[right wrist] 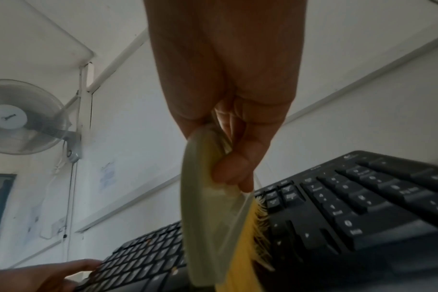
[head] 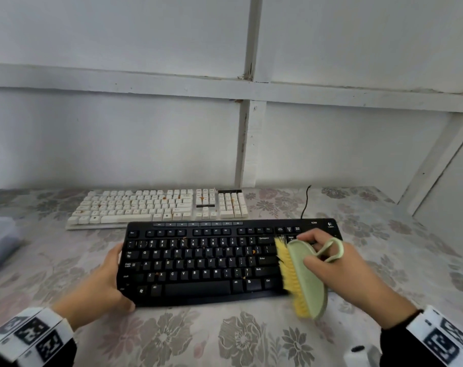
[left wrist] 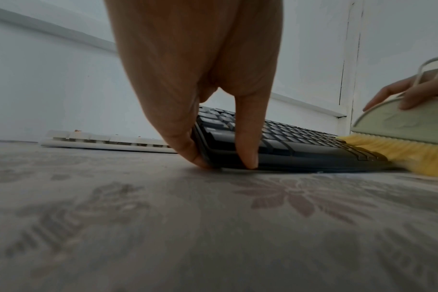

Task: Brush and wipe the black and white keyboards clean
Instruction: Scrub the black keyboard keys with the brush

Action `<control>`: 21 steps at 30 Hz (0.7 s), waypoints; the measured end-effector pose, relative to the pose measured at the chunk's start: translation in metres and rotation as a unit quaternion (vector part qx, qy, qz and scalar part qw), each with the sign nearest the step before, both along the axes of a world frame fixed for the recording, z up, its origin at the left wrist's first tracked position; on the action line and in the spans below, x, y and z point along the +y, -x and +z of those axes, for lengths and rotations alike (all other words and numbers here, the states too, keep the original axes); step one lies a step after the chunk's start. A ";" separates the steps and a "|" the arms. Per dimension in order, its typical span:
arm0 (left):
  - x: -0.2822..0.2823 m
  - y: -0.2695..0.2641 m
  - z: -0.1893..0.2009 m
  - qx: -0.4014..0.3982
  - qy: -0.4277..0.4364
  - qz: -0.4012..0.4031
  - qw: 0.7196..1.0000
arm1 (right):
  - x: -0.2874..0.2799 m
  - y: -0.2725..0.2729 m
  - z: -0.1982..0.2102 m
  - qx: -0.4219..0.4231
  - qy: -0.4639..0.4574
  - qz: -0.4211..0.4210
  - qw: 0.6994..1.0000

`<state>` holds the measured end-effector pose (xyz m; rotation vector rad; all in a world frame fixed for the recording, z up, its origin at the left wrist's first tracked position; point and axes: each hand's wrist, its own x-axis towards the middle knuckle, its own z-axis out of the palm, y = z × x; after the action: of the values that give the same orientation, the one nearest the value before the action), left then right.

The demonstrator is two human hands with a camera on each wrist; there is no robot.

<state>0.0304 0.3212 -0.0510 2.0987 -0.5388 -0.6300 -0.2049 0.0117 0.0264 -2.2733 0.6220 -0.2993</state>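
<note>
Left hand clamps the left end of the flat black plastic keyboard, thumb on the front edge and fingers down its side, seemingly to stop it sliding under the strokes. Right hand grasps the pale green oval scrubbing brush by its back, one finger through the loop handle. The brush is tilted so its yellow bristles bear on the keys between the main block and the number pad. Orange crumbs dot both boards. The white mechanical keyboard lies just behind, untouched. Both rest on a grey floral tablecloth. White panelled walls surround it; a wall fan is mounted high up. A greyish box at the table's left edge is too blurred to identify.
</note>
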 end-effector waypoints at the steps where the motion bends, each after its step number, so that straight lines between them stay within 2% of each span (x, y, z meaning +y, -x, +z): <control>1: 0.000 0.000 0.000 -0.001 -0.001 0.001 1.000 | 0.002 0.005 -0.001 0.012 -0.003 0.006 1.000; 4: -0.001 0.000 0.000 -0.002 -0.002 0.001 1.000 | 0.004 0.013 0.006 0.013 -0.017 0.013 1.000; 9: 0.000 0.000 0.000 -0.002 -0.007 0.002 1.000 | -0.004 -0.004 0.030 -0.093 -0.001 -0.038 0.995; 12: -0.001 0.002 0.002 -0.005 -0.007 0.001 1.000 | -0.011 -0.022 0.033 -0.126 0.009 -0.061 0.990; 16: -0.002 0.004 0.003 -0.011 -0.008 0.000 1.000 | -0.009 -0.028 0.025 -0.095 0.013 -0.045 0.994; 21: 0.001 0.001 0.001 -0.008 -0.004 0.004 1.000 | 0.001 -0.004 0.001 -0.040 0.019 -0.001 0.999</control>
<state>0.0296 0.3220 -0.0502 2.1137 -0.5379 -0.6126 -0.2005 0.0124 0.0276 -2.2846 0.5829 -0.4033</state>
